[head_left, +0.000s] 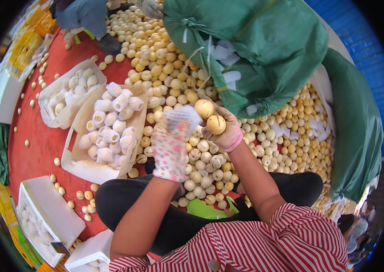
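Note:
My left hand (170, 152), in a white glove with pink flowers, is blurred but closed on a white foam net sleeve (186, 118). Just right of it, my right hand (229, 132) wears a soiled pink glove. Its fingers are closed around two round yellow pepino melons (216, 124) with dark stripes, one above the other. Beneath both hands spreads a big heap of loose pepino melons (205, 158). To the left, a cream plastic crate (85, 170) holds several melons in foam net sleeves (110, 129).
A second crate (49, 109) of sleeved melons stands farther left on the red ground sheet (33, 145). White foam boxes (58, 199) sit at lower left. A large green sack (264, 50) with white foam pieces lies over the heap's far side. Another person (83, 20) is at upper left.

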The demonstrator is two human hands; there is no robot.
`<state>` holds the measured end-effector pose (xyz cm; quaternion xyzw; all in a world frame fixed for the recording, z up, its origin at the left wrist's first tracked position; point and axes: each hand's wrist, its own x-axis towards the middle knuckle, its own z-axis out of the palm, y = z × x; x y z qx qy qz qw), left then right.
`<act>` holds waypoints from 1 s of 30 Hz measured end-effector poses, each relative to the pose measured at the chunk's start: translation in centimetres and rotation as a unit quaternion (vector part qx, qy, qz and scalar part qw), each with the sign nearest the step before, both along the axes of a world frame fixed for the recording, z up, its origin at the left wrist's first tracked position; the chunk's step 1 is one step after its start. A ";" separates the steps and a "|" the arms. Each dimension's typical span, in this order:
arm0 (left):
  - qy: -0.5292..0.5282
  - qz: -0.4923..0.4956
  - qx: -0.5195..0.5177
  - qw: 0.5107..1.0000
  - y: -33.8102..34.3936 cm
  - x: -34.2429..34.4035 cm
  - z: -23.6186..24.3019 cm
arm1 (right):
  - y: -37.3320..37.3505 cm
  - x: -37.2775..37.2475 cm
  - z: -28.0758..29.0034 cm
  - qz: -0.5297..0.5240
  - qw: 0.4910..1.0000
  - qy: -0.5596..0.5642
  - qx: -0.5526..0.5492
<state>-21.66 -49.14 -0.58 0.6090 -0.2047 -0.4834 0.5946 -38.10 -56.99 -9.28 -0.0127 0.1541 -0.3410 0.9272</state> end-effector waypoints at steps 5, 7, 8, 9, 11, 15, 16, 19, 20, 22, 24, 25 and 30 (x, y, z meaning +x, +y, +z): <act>-0.214 -0.090 0.015 0.973 -0.9 1.8 -4.4 | 2.4 -1.0 4.4 -0.017 0.940 0.248 -0.232; -0.263 -0.151 0.013 0.953 -0.6 0.9 -3.8 | 3.6 -1.6 6.5 -0.022 0.908 0.311 -0.279; -0.267 -0.179 0.000 0.947 -0.3 -0.1 -3.3 | 3.9 -2.1 7.1 0.019 0.891 0.358 -0.277; -0.271 -0.207 -0.012 0.940 0.0 -1.2 -2.6 | 4.2 -1.9 7.0 -0.007 0.858 0.399 -0.325; -0.242 -0.269 -0.127 0.924 0.8 -2.8 -0.9 | 4.9 -1.3 6.5 -0.060 0.774 0.476 -0.413; -0.209 -0.300 -0.125 0.922 1.6 -2.7 -2.2 | 6.1 -2.1 6.5 0.013 0.728 0.490 -0.480; -0.215 -0.309 -0.150 0.914 2.0 -2.8 -2.1 | 7.2 -1.7 7.5 -0.016 0.760 0.483 -0.434; -0.097 -0.320 -0.149 0.931 3.5 -3.0 -2.0 | 8.3 -3.1 8.2 0.082 0.863 0.366 -0.338; -0.078 -0.346 -0.123 0.927 4.1 -2.8 -1.8 | 8.9 -3.2 9.1 0.098 0.907 0.303 -0.277; -0.035 -0.403 -0.079 0.911 4.8 -3.0 -0.6 | 8.5 -6.9 4.2 0.154 0.932 0.230 -0.234; 0.080 -0.410 -0.095 0.904 6.0 -2.7 0.2 | 10.3 -6.3 5.2 0.145 0.945 0.212 -0.202; 0.141 -0.411 -0.098 0.895 6.7 -2.8 0.2 | 11.1 -6.1 5.0 0.133 0.963 0.154 -0.179; 0.264 -0.427 -0.117 0.857 5.9 -2.2 0.4 | 11.9 -6.4 6.7 0.050 0.964 0.170 -0.200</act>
